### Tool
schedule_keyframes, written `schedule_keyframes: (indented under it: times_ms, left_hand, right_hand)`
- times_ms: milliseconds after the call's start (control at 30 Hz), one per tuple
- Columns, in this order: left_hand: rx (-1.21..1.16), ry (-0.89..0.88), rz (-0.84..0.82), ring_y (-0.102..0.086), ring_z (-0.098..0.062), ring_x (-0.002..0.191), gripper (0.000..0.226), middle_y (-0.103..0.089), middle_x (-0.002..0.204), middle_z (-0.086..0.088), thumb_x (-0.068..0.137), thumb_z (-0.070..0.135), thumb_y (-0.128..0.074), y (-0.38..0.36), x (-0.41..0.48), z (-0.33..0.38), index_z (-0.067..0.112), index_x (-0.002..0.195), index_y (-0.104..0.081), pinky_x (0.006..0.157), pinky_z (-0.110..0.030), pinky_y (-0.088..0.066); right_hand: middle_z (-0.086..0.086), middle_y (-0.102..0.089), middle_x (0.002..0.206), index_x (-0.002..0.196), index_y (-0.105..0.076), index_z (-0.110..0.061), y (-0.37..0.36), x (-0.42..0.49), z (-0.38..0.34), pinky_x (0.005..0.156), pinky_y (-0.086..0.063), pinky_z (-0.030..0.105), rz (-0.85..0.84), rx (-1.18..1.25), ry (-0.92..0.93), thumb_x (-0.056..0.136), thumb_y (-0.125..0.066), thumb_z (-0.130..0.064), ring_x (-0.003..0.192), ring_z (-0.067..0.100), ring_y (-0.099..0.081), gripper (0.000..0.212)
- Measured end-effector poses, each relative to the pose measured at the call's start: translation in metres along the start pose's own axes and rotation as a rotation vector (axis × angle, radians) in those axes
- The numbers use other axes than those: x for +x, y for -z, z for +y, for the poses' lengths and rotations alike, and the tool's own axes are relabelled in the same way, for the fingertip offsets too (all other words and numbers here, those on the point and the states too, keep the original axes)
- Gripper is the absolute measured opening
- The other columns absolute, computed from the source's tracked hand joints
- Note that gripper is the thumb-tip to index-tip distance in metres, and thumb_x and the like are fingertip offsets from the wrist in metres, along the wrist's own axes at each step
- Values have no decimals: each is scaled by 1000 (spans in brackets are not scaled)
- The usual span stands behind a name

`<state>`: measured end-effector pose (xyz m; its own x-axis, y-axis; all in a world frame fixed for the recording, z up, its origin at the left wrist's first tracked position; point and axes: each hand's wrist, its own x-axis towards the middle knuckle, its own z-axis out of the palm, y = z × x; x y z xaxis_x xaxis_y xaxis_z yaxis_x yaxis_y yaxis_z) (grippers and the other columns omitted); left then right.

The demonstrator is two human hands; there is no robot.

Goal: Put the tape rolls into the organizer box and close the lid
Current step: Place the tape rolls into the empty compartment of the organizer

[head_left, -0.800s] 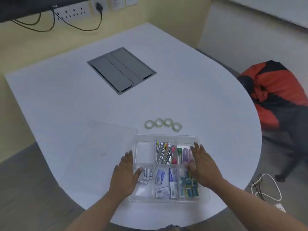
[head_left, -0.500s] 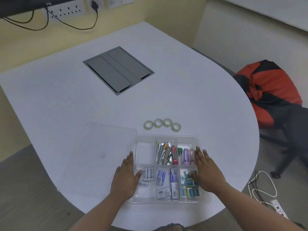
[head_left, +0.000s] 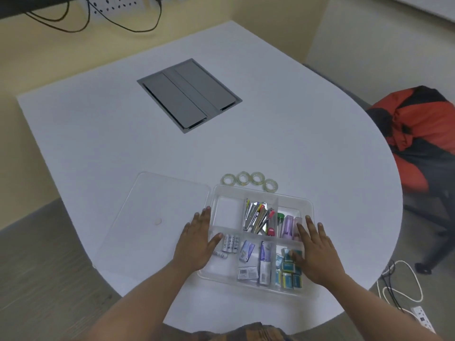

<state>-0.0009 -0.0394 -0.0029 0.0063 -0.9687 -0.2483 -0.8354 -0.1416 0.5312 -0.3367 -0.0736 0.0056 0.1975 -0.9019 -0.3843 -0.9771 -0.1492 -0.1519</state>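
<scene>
Several clear tape rolls (head_left: pixel 250 179) lie in a row on the white table just beyond the organizer box (head_left: pixel 290 200), a clear tray with compartments holding pens, batteries and small packets. Its far-left compartment is bare. The clear lid (head_left: pixel 157 210) lies flat on the table left of the box. My left hand (head_left: pixel 197 239) rests flat on the box's left rim with fingers spread. Over the box's right side, my right hand (head_left: pixel 315 252) lies flat, fingers apart, covering part of the right compartments. Neither hand holds anything.
A grey cable hatch (head_left: pixel 189 94) is set into the table (head_left: pixel 98 134) farther back. A red and black bag (head_left: pixel 418 129) sits on a chair at the right. Cables and a power strip (head_left: pixel 418 316) lie on the floor at lower right.
Both hands stay flat on the box sides with only slight shifts. The camera view has drifted a little; the tape rolls, box and lid have not moved.
</scene>
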Motion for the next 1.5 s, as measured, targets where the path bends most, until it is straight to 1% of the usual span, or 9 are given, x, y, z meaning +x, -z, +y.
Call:
schedule_keyframes:
  times_ms: [267,400,500,600,667,867,967,1200,1500]
  left_hand:
    - [27,212,68,-12,-20,147,81,-16,160,-6,88,64,-20,14,1,-31,13,150,-13,119,-42,-15]
    - [94,230,71,-9,-22,147,73,-13,160,-7,94,53,-33,18,14,-36,11,150,-11,119,-44,-13]
    - [236,198,-6,-2,-26,148,79,-1,161,-8,93,55,-34,19,27,-39,10,150,-3,119,-47,-12]
    - [295,191,-90,9,-28,147,92,16,158,-8,81,69,-12,16,40,-39,11,149,6,118,-46,-5]
    - [292,209,-111,14,-27,146,88,21,157,-10,87,68,-21,9,47,-41,13,148,12,120,-48,-3]
    - [258,225,-124,26,-23,141,100,30,151,-7,68,78,18,-9,38,-46,12,142,23,116,-47,9]
    - [237,219,-128,28,-24,140,98,30,152,-8,69,76,19,-12,36,-48,12,143,22,115,-48,11]
    - [273,215,-142,29,-26,140,91,31,153,-9,74,72,18,-13,37,-49,14,144,23,115,-48,11]
    - [298,208,-130,29,-27,141,86,31,154,-10,76,68,19,-15,35,-51,14,144,24,115,-48,13]
  right_hand:
    - [3,-16,160,149,-30,-17,12,8,-2,118,-12,42,186,210,86,89,-54,-56,148,21,-4,75]
    - [8,-36,153,138,-46,-12,41,41,-18,116,-19,38,288,303,145,88,-65,-41,145,23,-21,61]
    - [8,-40,150,137,-47,-12,64,72,-28,113,-24,36,230,374,118,90,-63,-38,140,23,-33,56]
    - [7,-47,145,136,-48,-14,79,106,-38,106,-34,36,167,364,59,90,-62,-38,131,24,-45,54]
    - [7,-52,140,134,-49,-14,84,129,-44,101,-39,37,129,364,19,88,-65,-35,126,25,-49,53]
    - [10,-62,119,120,-58,-11,83,181,-60,82,-44,32,11,338,-170,76,-74,-37,105,27,-58,54]
    - [6,-63,104,104,-60,-12,80,194,-68,70,-43,29,-30,295,-226,66,-80,-41,86,23,-56,52]
    - [8,-61,100,99,-59,-11,77,202,-75,69,-49,31,-45,229,-259,67,-76,-29,86,27,-60,40]
    - [4,-56,106,112,-60,-15,89,163,-97,73,-42,29,202,449,-61,70,-77,-26,88,22,-57,47]
